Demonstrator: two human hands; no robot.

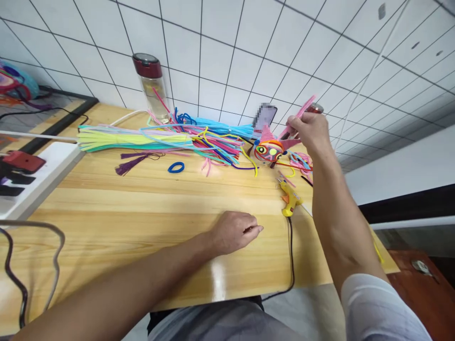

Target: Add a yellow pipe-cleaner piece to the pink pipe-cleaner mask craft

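My right hand (313,130) is raised at the back right of the table, its fingers closed round pink pipe cleaners (307,105) that stick up above the fingertips. Just left of it and below stands a colourful animal-like figure (270,149) with round yellow-and-green eyes and pink pointed ears. My left hand (236,232) rests on the wood near the front, fingers curled in, and nothing shows in it. A yellow glue gun (290,199) lies between the two hands, nozzle towards the figure.
Bundles of pipe cleaners (135,138) lie along the back. A bottle (152,87) and a phone (266,116) stand by the tiled wall. A blue ring (176,167) and purple tassels (132,163) lie in front. The glue gun's black cable (292,255) runs over the front edge. A power strip (46,175) is left.
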